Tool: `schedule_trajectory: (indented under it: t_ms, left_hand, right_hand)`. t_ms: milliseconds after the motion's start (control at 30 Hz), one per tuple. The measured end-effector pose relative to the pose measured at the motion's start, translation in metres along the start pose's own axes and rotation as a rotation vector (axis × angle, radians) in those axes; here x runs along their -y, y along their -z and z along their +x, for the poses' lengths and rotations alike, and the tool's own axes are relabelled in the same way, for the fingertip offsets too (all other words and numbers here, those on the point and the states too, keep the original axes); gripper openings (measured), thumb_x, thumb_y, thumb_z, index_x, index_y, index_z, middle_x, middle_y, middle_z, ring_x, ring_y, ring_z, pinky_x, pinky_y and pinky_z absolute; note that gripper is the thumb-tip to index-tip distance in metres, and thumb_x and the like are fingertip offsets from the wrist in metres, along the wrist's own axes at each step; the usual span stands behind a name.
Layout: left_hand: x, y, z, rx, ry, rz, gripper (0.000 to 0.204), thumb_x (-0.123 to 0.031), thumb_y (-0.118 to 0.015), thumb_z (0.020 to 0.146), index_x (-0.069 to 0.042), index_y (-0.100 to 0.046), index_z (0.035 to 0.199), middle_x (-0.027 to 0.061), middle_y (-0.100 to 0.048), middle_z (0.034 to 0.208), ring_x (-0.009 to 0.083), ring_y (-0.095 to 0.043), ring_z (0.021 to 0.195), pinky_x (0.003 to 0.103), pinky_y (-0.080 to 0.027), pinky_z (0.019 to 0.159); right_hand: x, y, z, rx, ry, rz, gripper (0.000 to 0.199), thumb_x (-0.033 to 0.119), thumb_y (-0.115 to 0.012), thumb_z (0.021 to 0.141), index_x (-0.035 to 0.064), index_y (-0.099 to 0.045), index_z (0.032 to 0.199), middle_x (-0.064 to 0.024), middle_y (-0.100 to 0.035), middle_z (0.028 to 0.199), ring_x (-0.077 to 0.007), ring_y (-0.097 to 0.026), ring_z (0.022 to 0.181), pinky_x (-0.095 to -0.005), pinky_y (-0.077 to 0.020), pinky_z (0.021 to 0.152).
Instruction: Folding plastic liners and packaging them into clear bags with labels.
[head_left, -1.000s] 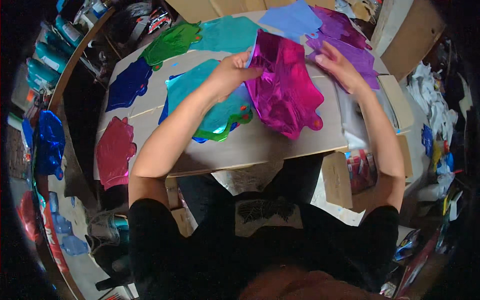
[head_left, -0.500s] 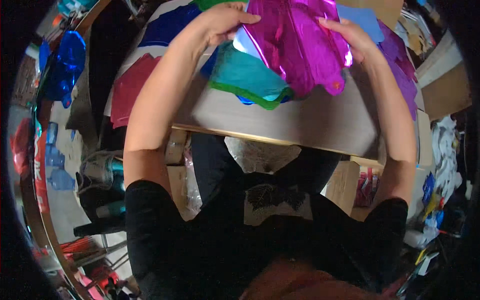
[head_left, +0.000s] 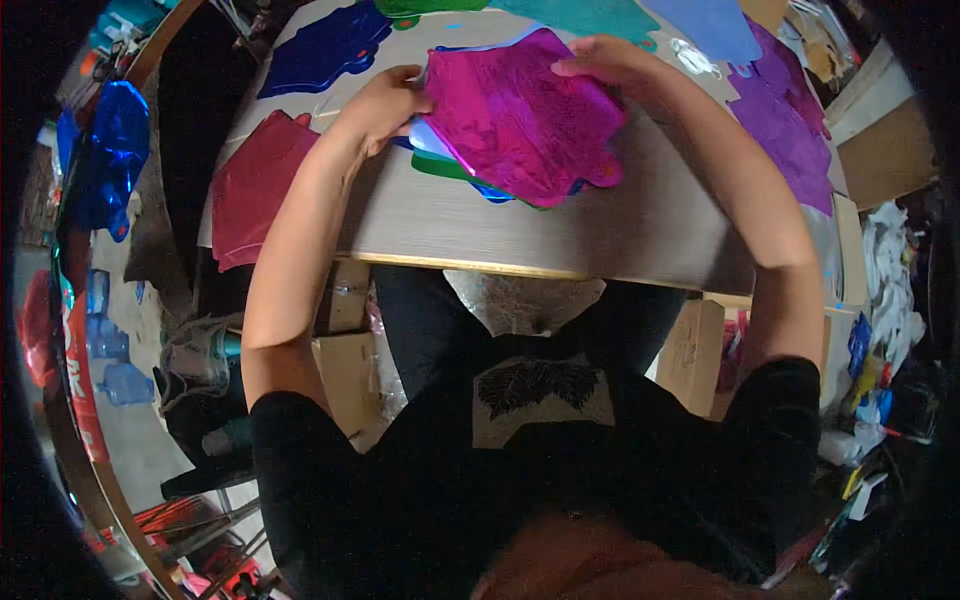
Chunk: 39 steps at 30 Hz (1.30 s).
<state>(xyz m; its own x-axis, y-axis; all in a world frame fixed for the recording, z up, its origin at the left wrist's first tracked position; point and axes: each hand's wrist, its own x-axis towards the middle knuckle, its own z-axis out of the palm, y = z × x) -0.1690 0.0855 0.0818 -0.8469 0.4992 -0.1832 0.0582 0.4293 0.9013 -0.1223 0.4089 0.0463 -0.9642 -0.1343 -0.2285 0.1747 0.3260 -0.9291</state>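
Note:
A flat, shiny magenta foil balloon (head_left: 520,120) lies on top of a small stack over the table's near half. Beneath it peek the edges of a light blue foil sheet (head_left: 428,138) and a green one (head_left: 440,166), with a sliver of blue below. My left hand (head_left: 388,108) is closed on the stack's left edge. At the upper right edge of the magenta balloon, my right hand (head_left: 605,62) grips it, with some fingers hidden.
Around the table (head_left: 440,235) lie dark red foil (head_left: 262,180), dark blue foil (head_left: 325,48), teal foil (head_left: 585,22), light blue foil (head_left: 705,25) and purple foil (head_left: 785,150). A cardboard box (head_left: 890,160) stands at right. Blue foil (head_left: 120,150) hangs at left.
The magenta balloon has come down from a raised, tilted position to lie flat over the stack, covering the teal sheet. Both hands moved lower and leftward with it.

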Motion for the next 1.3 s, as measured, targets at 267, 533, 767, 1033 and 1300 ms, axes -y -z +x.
schedule_trajectory:
  t_ms: [267,533,767,1033,1300]
  left_hand:
    - [0.018,-0.034,-0.070,-0.253,-0.472,0.704,0.085,-0.039,-0.076,0.080,0.002,-0.036,0.143,0.0324,-0.035,0.146,0.0439,-0.047,0.127,0.046,-0.042,0.104]
    - [0.044,-0.047,-0.061,-0.313,-0.531,0.584,0.100,-0.033,-0.080,0.077,0.014,-0.022,0.144,0.0355,-0.054,0.124,0.0478,-0.054,0.113,0.047,-0.044,0.098]
    - [0.048,-0.029,-0.043,-0.176,-0.510,0.475,0.096,-0.035,-0.080,0.077,0.006,-0.028,0.146,0.0328,-0.054,0.128,0.0453,-0.050,0.122,0.044,-0.044,0.101]
    - [0.042,-0.040,-0.028,-0.182,-0.476,0.824,0.101,-0.058,-0.072,0.077,0.002,-0.030,0.146,0.0316,-0.040,0.144,0.0418,-0.035,0.139,0.056,-0.026,0.113]
    - [0.043,-0.042,-0.007,-0.182,-0.490,0.734,0.094,-0.052,-0.073,0.079,0.006,-0.035,0.144,0.0317,-0.050,0.133,0.0410,-0.049,0.127,0.051,-0.031,0.110]
  right_hand:
    - [-0.076,0.031,-0.033,-0.172,0.717,-0.138,0.044,0.031,-0.061,0.095,0.0013,-0.057,0.127,-0.0039,-0.066,0.107,-0.0114,-0.060,0.101,-0.0253,-0.0463,0.087]
    - [-0.027,-0.037,-0.091,-0.478,0.273,-0.876,0.049,0.028,-0.065,0.088,0.0052,-0.052,0.130,-0.0214,-0.064,0.109,-0.0362,-0.060,0.104,-0.0460,-0.0459,0.093]
    - [-0.016,-0.084,-0.132,-0.566,0.350,-0.873,0.056,0.035,-0.062,0.088,0.0044,-0.048,0.133,-0.0230,-0.061,0.114,-0.0408,-0.057,0.106,-0.0499,-0.0447,0.094]
    - [-0.038,-0.008,-0.050,-0.475,0.413,-0.954,0.069,0.040,-0.060,0.091,0.0015,-0.039,0.143,-0.0245,-0.051,0.136,-0.0379,-0.048,0.128,-0.0428,-0.0365,0.109]
    - [-0.022,-0.028,-0.037,-0.352,0.389,-0.990,0.067,0.040,-0.061,0.091,-0.0005,-0.042,0.141,-0.0244,-0.051,0.137,-0.0370,-0.049,0.128,-0.0405,-0.0366,0.110]
